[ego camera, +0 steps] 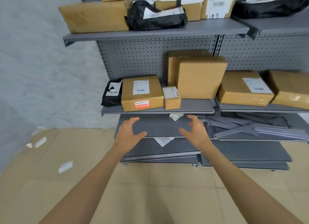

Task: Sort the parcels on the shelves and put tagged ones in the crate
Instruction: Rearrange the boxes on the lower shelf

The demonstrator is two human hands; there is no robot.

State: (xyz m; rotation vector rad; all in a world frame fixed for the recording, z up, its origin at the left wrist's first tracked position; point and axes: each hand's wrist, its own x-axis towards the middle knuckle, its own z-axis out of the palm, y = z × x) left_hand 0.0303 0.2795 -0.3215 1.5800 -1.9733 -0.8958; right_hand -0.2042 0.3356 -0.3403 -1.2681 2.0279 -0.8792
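Head view, looking down at grey pegboard shelving: both hands reach forward side by side, empty; the left hand [128, 133] has its fingers spread and loosely bent, thumb apart, and the right hand [194, 131] mirrors it, the two palms facing each other with a gap between; neither touches anything; they hover in front of and below the edge of the middle shelf [192, 106]. On that shelf, just above the hands, sits a brown box with a white label and a red sticker [142, 94]; a black bag parcel [112, 94] leans against its left side and a small labelled box [172, 98] stands just beside its right side; further right two plain boxes [199, 76] stand upright, one before the other; past the upright, a flat labelled box [244, 88] lies on the next shelf. The top shelf [150, 33] carries a large brown box [93, 16], a black bag with a white label [157, 16] and more small parcels. Loose grey shelf boards [167, 150] lie stacked on the floor under the hands; no crate is visible.
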